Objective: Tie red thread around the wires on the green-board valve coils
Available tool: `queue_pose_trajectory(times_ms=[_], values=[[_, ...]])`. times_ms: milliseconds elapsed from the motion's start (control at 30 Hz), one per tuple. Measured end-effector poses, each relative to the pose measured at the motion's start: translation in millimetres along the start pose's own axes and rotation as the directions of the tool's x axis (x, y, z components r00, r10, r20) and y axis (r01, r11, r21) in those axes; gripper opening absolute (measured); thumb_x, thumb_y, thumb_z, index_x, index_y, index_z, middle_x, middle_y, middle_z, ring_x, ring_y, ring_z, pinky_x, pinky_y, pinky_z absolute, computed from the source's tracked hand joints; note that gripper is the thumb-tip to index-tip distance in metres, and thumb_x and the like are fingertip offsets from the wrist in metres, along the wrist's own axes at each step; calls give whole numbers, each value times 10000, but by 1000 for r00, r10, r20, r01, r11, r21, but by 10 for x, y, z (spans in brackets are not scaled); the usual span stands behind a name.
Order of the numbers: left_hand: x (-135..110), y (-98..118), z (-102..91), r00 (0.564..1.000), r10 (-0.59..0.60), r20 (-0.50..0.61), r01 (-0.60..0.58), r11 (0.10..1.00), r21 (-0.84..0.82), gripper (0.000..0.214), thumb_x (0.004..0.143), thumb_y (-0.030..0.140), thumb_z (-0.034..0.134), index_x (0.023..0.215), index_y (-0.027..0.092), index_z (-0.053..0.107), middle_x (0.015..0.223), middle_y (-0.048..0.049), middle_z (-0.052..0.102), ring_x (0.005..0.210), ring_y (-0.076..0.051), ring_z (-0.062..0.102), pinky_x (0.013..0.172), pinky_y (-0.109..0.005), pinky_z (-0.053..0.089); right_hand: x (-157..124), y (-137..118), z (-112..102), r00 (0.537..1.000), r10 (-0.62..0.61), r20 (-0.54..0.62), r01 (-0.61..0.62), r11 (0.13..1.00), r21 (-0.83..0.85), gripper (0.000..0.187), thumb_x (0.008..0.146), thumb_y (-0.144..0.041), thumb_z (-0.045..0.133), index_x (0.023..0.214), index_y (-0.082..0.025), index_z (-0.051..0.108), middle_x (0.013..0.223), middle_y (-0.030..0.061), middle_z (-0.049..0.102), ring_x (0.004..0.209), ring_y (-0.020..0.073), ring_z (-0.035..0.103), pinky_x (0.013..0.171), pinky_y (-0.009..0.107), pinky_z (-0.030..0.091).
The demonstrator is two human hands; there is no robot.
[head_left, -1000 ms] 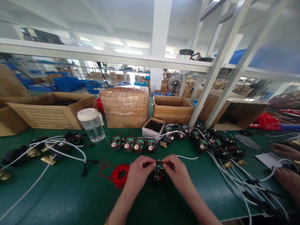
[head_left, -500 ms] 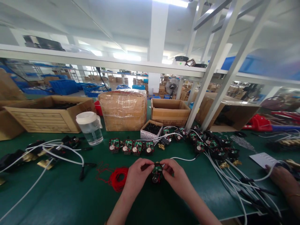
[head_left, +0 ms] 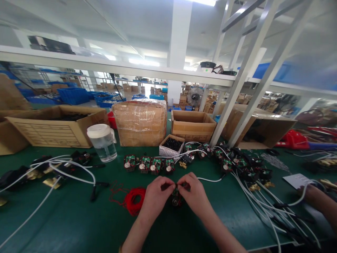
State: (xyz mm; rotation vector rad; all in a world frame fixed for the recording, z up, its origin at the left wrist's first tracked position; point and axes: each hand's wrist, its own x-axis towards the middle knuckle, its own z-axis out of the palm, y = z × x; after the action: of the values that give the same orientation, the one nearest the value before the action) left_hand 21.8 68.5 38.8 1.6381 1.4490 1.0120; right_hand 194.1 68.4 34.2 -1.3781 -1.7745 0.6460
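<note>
A small black device with a green circuit board stands on the green table in front of me, its upper part hidden by my fingertips. My left hand pinches at its top left edge, thumb and forefinger closed. From the other side my right hand also pinches at the top, its fingertips almost meeting the left ones. Whatever lies between the fingertips is too small to make out. A coil of red wire lies just left of my left forearm. Beyond my hands is a row of similar circuit-board devices.
At the left stand a lidded water jug and white-cabled parts. A small box of black pieces sits behind the row. More wired devices and white cables spread rightward, near another person's hand. Metal posts rise behind.
My right hand has moved left and slightly up, so its fingertips now come close to my left ones over the device's top. The view has shifted slightly.
</note>
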Motion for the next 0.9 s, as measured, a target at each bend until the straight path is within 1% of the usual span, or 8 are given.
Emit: queue_pose_trajectory(times_ms=[167, 300, 367, 467, 533, 600, 733, 900], values=[[3, 13, -5, 1000, -11, 5, 11, 1000, -5, 135, 781, 331, 653, 764, 230, 740, 824, -9, 701, 767, -193, 664, 716, -293, 499, 4, 97, -39, 998, 67, -10, -67, 995, 72, 96, 775, -124, 626, 771, -212, 663, 769, -13, 541, 670, 156, 539, 617, 267, 426], [-1, 7, 3, 1000, -16, 4, 16, 1000, -3, 138, 787, 338, 647, 771, 232, 735, 831, -7, 704, 782, -194, 664, 731, -299, 498, 0, 108, -20, 997, 75, -8, -73, 990, 125, 55, 772, -173, 610, 749, -210, 643, 772, -7, 547, 685, 166, 538, 630, 275, 421], [-5, -2, 3, 1000, -19, 9, 19, 1000, -2, 145, 795, 343, 641, 789, 233, 736, 849, -9, 709, 795, -195, 665, 738, -300, 497, -10, 115, -21, 996, 89, 7, -88, 973, 211, 48, 786, -213, 601, 766, -206, 644, 782, 2, 565, 708, 174, 551, 650, 284, 432], [-11, -16, -7, 999, -22, 26, 23, 1000, -5, 161, 803, 358, 638, 816, 231, 737, 870, -15, 712, 813, -196, 668, 748, -298, 499, -34, 138, -57, 985, 164, 53, -172, 907, 385, 152, 852, -324, 574, 863, -197, 657, 773, 10, 599, 708, 180, 567, 653, 289, 449], [-14, -24, -17, 999, -27, 43, 28, 1000, -12, 187, 818, 378, 624, 839, 232, 739, 883, -17, 716, 825, -197, 671, 754, -298, 502, -50, 154, -89, 979, 193, 63, -202, 886, 416, 210, 872, -381, 569, 898, -193, 658, 758, 10, 612, 696, 181, 574, 640, 287, 454], [-14, -31, -20, 998, -34, 55, 35, 999, -17, 210, 832, 390, 605, 855, 230, 739, 891, -20, 718, 827, -198, 673, 749, -299, 504, -59, 161, -105, 985, 167, 52, -175, 916, 360, 203, 859, -381, 595, 899, -191, 656, 779, 16, 626, 715, 186, 590, 651, 290, 467], [-5, -34, -7, 999, -30, 44, 30, 999, -15, 199, 825, 378, 608, 829, 219, 728, 867, -18, 707, 815, -197, 665, 750, -302, 500, -52, 131, -68, 997, 78, 20, -80, 986, 149, 106, 808, -255, 650, 893, -193, 658, 850, 22, 609, 720, 175, 589, 658, 287, 477], [2, -25, 0, 999, -12, 31, 12, 1000, -9, 177, 817, 367, 614, 813, 227, 722, 847, -7, 695, 803, -190, 657, 748, -297, 497, -32, 39, -25, 1000, 22, -8, -22, 1000, 21, 48, 810, -155, 628, 796, -197, 648, 828, 8, 558, 684, 157, 559, 628, 271, 451]])
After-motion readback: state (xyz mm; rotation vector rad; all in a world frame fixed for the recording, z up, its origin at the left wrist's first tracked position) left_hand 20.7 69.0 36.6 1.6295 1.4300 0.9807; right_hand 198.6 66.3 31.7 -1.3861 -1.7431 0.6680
